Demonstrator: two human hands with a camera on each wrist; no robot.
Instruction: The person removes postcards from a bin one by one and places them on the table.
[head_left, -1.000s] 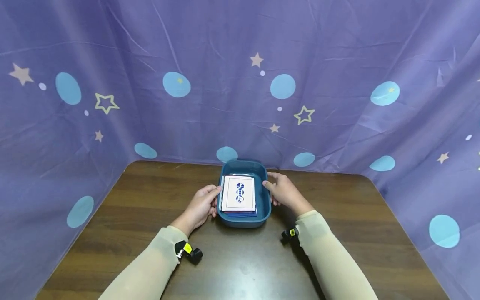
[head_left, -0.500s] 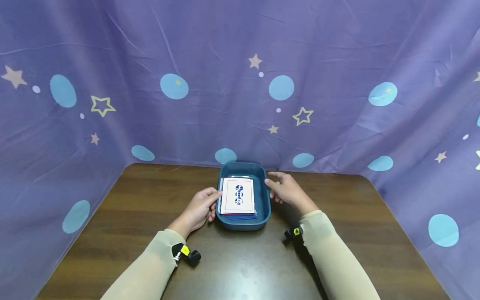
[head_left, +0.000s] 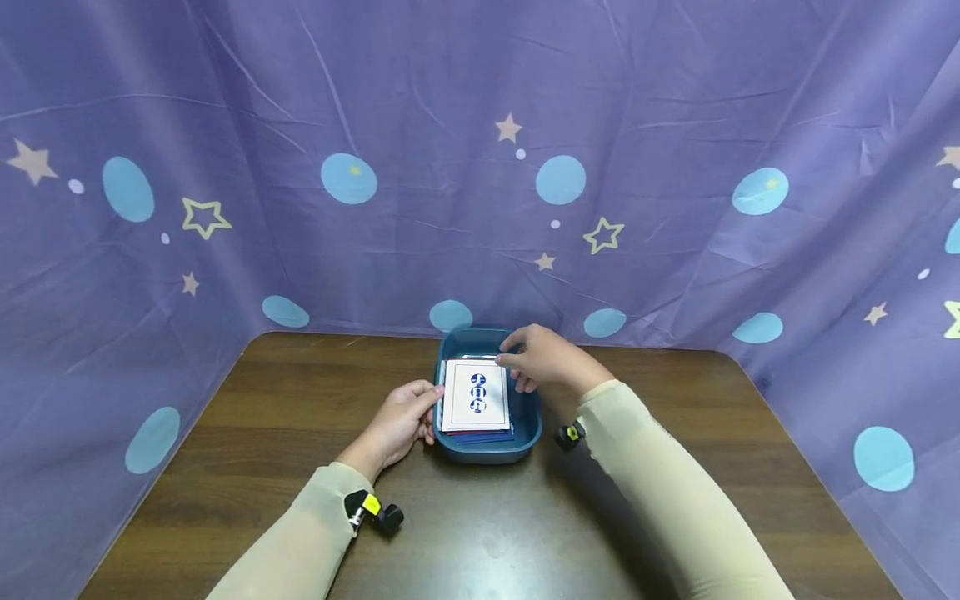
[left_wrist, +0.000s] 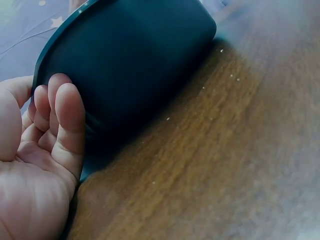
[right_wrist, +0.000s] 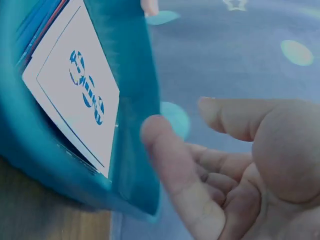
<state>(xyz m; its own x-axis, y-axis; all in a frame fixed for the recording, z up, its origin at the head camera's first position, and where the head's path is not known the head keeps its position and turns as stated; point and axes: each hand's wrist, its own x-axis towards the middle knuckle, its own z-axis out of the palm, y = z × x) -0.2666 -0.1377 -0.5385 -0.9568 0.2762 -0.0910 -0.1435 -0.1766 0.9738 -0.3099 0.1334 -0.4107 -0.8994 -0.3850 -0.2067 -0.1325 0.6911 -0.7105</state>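
A teal plastic bin (head_left: 489, 455) sits on the table with a stack of flat cards inside. The top card (head_left: 476, 396) is white with a thin dark border and blue print. Blue and red edges show beneath it. My left hand (head_left: 400, 417) grips the bin's left wall, thumb at the rim and the other fingers along the outside. My right hand (head_left: 547, 358) hovers over the bin's far right part, close to the top card's far right corner. In the right wrist view its thumb and index finger stand apart with nothing between them.
The brown wooden table (head_left: 300, 417) extends to both sides of the bin. A purple curtain (head_left: 450, 167) with stars and blue dots hangs along its back and sides. Small black cameras (head_left: 388, 517) are strapped to both wrists.
My right hand has left the bin's right rim and moved left and up over the inside of the bin. The left hand keeps its hold on the left wall.
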